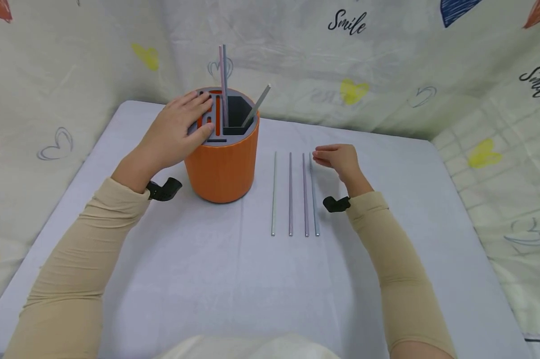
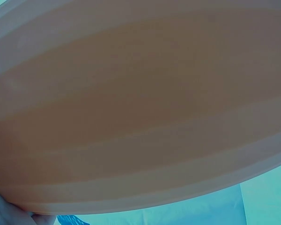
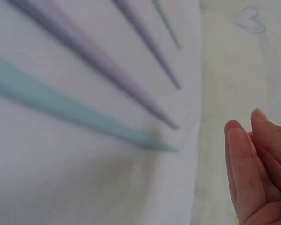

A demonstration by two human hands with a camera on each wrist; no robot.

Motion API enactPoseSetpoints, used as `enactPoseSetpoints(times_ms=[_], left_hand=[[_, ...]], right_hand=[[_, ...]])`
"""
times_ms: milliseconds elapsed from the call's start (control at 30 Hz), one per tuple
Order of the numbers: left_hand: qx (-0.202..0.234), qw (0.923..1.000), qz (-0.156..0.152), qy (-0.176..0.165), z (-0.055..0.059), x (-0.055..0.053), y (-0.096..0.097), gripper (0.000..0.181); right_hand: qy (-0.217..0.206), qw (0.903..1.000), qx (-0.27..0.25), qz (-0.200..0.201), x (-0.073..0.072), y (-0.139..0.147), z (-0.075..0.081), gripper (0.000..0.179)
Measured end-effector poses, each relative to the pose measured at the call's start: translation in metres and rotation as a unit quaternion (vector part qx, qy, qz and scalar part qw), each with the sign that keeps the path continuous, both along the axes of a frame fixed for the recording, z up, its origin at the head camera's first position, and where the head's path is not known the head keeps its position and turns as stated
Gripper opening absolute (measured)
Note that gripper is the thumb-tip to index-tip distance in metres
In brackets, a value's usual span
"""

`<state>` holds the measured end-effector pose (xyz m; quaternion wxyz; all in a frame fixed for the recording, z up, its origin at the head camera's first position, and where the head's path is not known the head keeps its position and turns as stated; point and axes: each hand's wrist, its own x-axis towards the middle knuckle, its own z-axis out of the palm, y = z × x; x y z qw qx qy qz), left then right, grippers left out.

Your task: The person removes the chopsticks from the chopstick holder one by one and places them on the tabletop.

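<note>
My left hand (image 1: 177,128) rests on the left part of the grey top of an orange round holder (image 1: 222,172), its fingers spread over the slots. The holder's wall (image 2: 145,103) fills most of the left wrist view. Three thin rods stand in it: a pink rod (image 1: 222,75), a blue rod (image 1: 225,65) and a leaning silvery rod (image 1: 257,103). Several similar rods lie side by side on the table. My right hand (image 1: 339,158) hovers by the far end of the rightmost, light-blue rod (image 3: 70,103). Its fingertips are apart from that rod, with nothing seen between them.
Two purple rods (image 1: 290,194) (image 1: 306,199) and a greenish rod (image 1: 273,194) lie between the holder and the light-blue one. A white cloth covers the table (image 1: 234,289). Printed curtains (image 1: 288,60) hang close behind it and along both sides.
</note>
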<state>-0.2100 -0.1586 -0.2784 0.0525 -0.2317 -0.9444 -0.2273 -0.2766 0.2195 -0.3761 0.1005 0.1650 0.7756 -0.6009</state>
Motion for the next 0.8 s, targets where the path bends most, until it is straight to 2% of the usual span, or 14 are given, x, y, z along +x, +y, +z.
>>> enactPoseSetpoints(times_ms=[100,200,467,667,800], left_hand=[[0.001,1.0000,-0.001,0.000,0.000,0.001,-0.001,0.058],[0.001,1.0000,-0.001,0.001,0.000,0.001,-0.001,0.058],[0.010,0.9999,-0.003,0.007,0.000,0.001,0.001,0.058],[0.008,0.9999,-0.003,0.007,0.000,0.001,0.001,0.058],[0.005,1.0000,-0.006,0.001,0.000,0.001,0.001,0.058]], right_hand=[[0.057,0.9974,-0.044,0.011,0.010,-0.015,0.016,0.039],[0.107,0.9916,-0.062,0.038,0.021,-0.032,0.030,0.038],[0.161,0.9810,-0.062,0.090,0.047,-0.074,0.060,0.042],[0.216,0.9636,-0.131,0.088,0.061,-0.098,0.084,0.035],[0.230,0.9569,-0.158,0.080,0.070,-0.111,0.099,0.032]])
